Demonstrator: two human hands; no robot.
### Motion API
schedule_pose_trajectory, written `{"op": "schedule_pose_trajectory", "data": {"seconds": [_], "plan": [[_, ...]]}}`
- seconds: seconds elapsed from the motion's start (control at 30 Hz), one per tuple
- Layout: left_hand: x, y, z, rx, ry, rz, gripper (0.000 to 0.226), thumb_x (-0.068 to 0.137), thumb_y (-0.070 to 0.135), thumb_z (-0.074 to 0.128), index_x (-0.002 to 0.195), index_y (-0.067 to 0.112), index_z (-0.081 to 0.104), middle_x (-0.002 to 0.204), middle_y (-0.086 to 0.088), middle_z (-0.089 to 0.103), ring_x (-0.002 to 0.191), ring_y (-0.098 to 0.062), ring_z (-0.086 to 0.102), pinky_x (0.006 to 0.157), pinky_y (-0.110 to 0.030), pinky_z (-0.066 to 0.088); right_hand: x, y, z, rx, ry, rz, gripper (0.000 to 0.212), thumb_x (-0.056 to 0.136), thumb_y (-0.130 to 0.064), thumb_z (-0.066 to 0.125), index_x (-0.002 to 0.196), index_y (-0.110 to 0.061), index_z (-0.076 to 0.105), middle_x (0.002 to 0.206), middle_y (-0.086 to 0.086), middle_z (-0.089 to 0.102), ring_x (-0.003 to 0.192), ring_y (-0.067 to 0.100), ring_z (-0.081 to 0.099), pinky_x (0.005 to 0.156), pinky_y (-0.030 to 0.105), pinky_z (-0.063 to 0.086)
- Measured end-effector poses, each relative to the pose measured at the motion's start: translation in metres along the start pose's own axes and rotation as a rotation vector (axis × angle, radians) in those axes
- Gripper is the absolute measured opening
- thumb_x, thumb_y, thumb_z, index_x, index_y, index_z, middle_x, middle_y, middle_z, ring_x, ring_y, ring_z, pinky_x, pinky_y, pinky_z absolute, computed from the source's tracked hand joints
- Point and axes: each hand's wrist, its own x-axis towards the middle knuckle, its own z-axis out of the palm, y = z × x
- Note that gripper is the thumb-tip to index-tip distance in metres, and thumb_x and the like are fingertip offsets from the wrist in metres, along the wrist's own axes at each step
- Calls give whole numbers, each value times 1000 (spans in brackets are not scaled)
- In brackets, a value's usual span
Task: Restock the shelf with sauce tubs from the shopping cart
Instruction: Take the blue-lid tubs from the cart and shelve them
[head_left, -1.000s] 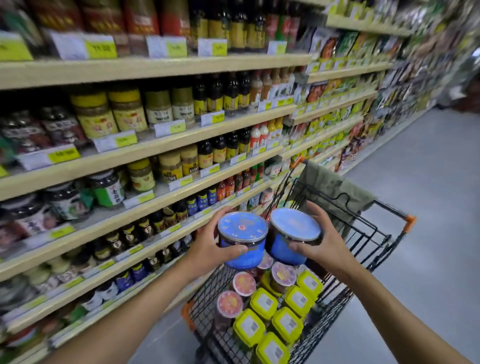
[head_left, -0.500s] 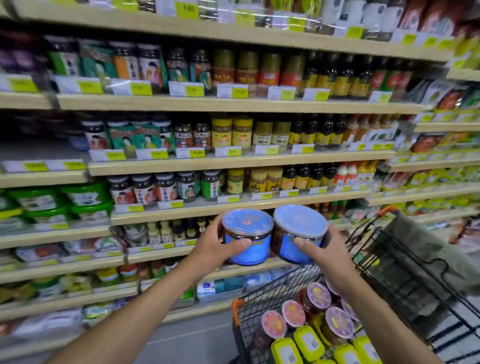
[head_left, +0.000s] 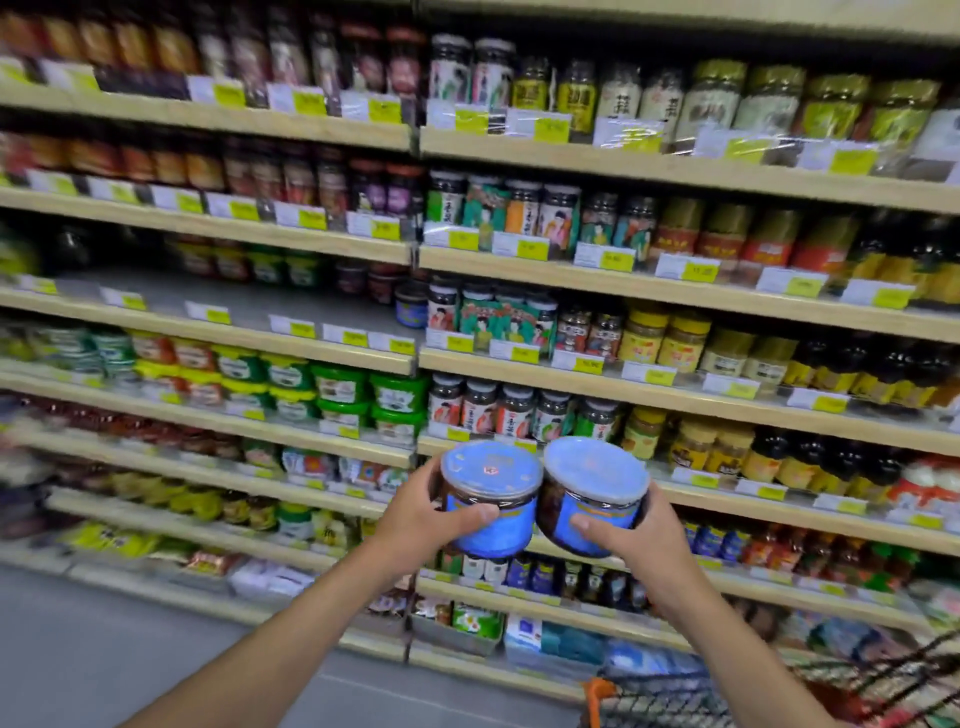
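cart (head_left: 670, 701) shifted low-right | left hand (head_left: 415, 517) grips left tub (head_left: 491, 499) | right hand (head_left: 636, 540) grips right tub (head_left: 592, 493)

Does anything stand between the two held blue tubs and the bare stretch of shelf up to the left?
Nothing visible does. The left hand grips the left tub, the right hand the right tub, in open air before the shelving. The bare shelf stretch beside the shelved blue tub has an open front.
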Motion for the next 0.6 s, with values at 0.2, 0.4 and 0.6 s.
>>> {"op": "schedule_pose_trajectory", "data": {"seconds": [0.2,0.4,0.6], "plan": [[-17,1,-87,53,74,23,77,56,49,89,125,31,62,119,17,73,112,-5,67,88,-26,55,16,-14,85,21,-84,-6,80,48,-39,100,116,-33,58,117,-11,69,95,-6,68,72,15,55],[-28,-3,-181,79,87,29,78,58,52,87,128,35,61,120,16,71,114,-7,66,90,-31,57,23,-31,177,37,-120,3,92,38,-49,92,121,-30,59,119,-6,70,101,2,69,74,18,56],[-23,-10,-264,81,74,39,80,55,52,87,128,35,60,118,20,71,112,-3,65,88,-27,57,30,-48,255,44,-102,2,81,58,-34,90,130,-27,55,126,-7,66,106,2,66,75,17,56]]}}
